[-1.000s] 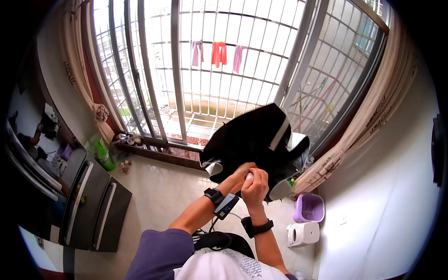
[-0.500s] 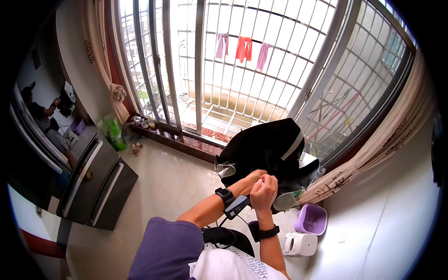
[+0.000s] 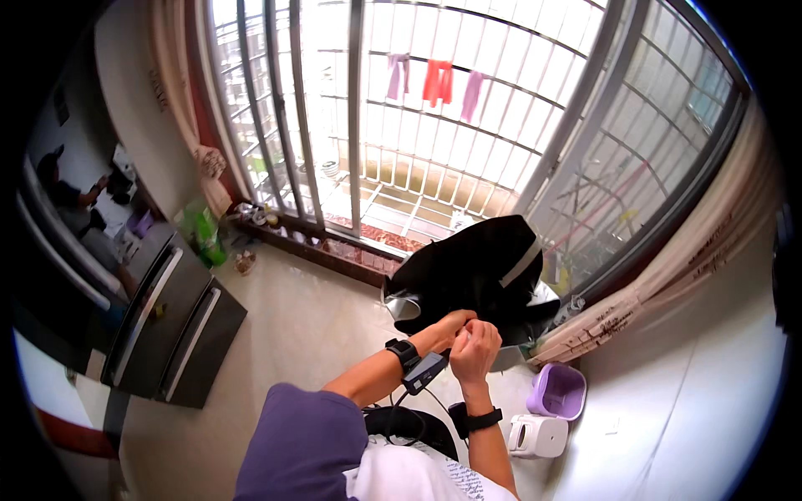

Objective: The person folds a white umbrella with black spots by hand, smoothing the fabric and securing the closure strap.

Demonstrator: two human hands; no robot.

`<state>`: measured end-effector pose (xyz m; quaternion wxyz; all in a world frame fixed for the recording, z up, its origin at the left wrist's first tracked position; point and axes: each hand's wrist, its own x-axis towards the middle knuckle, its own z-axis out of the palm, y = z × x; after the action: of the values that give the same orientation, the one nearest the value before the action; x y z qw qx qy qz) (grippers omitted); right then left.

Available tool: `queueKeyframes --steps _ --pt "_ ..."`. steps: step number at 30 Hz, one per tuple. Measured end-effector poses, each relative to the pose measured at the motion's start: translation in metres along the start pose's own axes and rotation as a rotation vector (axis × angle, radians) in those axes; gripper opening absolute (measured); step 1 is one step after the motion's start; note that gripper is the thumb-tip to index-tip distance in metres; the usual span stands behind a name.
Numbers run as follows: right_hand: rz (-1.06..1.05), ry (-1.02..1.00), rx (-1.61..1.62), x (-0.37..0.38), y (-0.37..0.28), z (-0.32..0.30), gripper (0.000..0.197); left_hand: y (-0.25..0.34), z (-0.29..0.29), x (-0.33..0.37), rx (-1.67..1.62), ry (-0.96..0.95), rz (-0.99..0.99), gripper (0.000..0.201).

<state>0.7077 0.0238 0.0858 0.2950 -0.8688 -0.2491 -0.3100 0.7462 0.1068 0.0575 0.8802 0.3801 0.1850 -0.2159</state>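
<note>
A large black cloth [image 3: 468, 267] with a silver-grey underside hangs in loose folds in front of me. It looks like a partly gathered umbrella canopy, and a pale strip [image 3: 520, 263] crosses its right part. At its near edge, my left hand [image 3: 451, 326] is closed with the fingers pinched together. Just right of it and touching it, my right hand [image 3: 476, 351] is also closed, fingers curled at the same edge. What lies between the fingertips is mostly hidden. A small dark box [image 3: 424, 373] with a cable sits by my left wrist.
Beyond the cloth stands a barred sliding window [image 3: 451, 108] with a low sill ledge [image 3: 292, 242]. To the right are a purple bin [image 3: 558, 392], a white stool-like box [image 3: 539, 437] and a tied curtain [image 3: 652, 275]. A dark fridge [image 3: 175, 326] stands at left.
The cloth's right side has drawn in, and its grey flap near my right hand shows less. My right hand has moved slightly down. Both hands stay closed together.
</note>
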Motion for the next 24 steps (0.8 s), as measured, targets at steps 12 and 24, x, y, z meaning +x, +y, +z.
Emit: queueKeyframes --steps 12,24 --pt "0.275 -0.165 0.290 -0.019 0.069 -0.058 0.033 0.027 -0.020 0.024 0.121 0.073 0.289 0.015" --pt "0.636 -0.917 1.120 -0.032 0.081 0.007 0.066 0.004 -0.061 0.003 2.321 0.702 1.290 0.030"
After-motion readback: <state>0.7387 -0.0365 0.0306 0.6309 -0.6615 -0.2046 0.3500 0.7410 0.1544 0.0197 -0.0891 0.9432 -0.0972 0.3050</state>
